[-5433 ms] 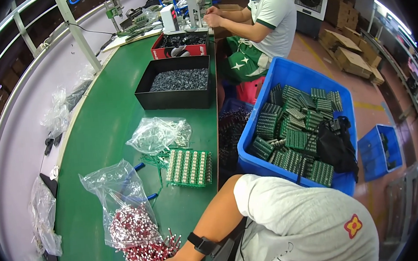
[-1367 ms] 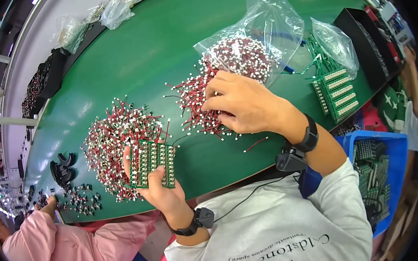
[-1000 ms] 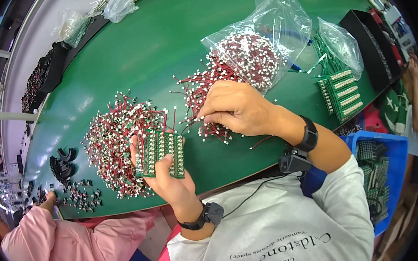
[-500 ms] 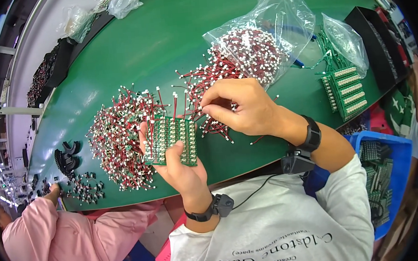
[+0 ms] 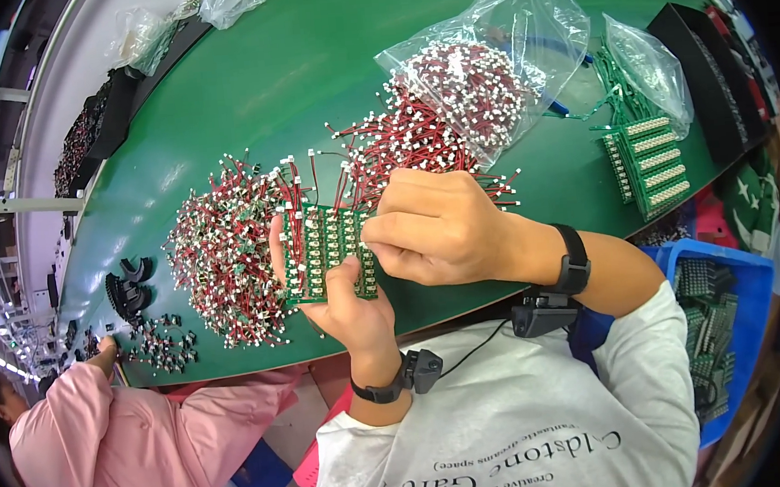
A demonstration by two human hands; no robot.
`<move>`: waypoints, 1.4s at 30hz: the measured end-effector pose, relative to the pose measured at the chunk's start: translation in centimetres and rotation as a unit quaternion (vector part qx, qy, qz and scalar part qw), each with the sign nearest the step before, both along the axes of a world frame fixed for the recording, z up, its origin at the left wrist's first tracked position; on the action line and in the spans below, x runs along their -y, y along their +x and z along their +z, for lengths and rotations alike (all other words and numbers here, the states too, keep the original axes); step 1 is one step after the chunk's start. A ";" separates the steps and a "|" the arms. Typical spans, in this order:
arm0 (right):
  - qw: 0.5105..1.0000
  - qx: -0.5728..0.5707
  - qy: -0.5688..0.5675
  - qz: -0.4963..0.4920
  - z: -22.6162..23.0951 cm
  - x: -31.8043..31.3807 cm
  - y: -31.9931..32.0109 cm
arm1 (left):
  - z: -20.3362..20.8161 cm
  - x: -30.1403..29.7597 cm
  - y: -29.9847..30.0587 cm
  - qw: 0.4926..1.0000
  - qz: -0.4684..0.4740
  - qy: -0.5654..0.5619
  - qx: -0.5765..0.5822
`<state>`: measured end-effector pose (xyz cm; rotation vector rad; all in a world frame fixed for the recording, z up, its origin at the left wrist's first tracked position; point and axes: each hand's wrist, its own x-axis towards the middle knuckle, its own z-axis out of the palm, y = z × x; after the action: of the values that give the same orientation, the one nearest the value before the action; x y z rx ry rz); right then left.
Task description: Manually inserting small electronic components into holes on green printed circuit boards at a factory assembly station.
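My left hand (image 5: 350,313) grips a green circuit board panel (image 5: 324,249) from below, its thumb resting on the front face. Rows of small white connectors cover the panel, and a few red wires with white plugs rise at its upper left edge. At the panel's right edge is my right hand (image 5: 439,230), fingers pinched together; what they hold, if anything, is hidden. Just left of the panel spreads a heap of red-wired pieces with white plugs (image 5: 222,257). Beyond my right hand lie more red wires with white plugs (image 5: 400,142), spilling from a clear plastic bag (image 5: 528,22).
At the right are stacked green connector panels (image 5: 655,172), a black box (image 5: 702,81) and a blue crate (image 5: 752,306) of boards beside the green table (image 5: 303,67). Black parts (image 5: 124,296) lie at the left, near a co-worker in a pink top (image 5: 131,447).
My right hand has moved from above the wires down and left to the panel's right edge. My left hand still holds the panel, now shifted slightly right.
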<state>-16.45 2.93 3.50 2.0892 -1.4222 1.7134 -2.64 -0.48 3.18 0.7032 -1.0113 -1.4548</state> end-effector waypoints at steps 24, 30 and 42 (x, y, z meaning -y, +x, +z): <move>0.990 -0.004 0.135 -0.050 -1.3 0.4 0.1 | -1.6 -0.7 0.6 0.998 -0.003 -0.019 0.058; 0.990 -0.053 0.115 -0.056 -1.3 0.1 0.2 | -1.6 -0.9 0.5 0.989 -0.008 -0.101 0.111; 0.990 -0.052 0.120 -0.047 -1.9 0.4 0.5 | -1.1 -0.9 0.6 0.996 -0.012 -0.034 0.076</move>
<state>-15.95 2.54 1.62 2.1509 -1.7391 1.4392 -2.05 0.45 2.10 0.7630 -1.1848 -1.3970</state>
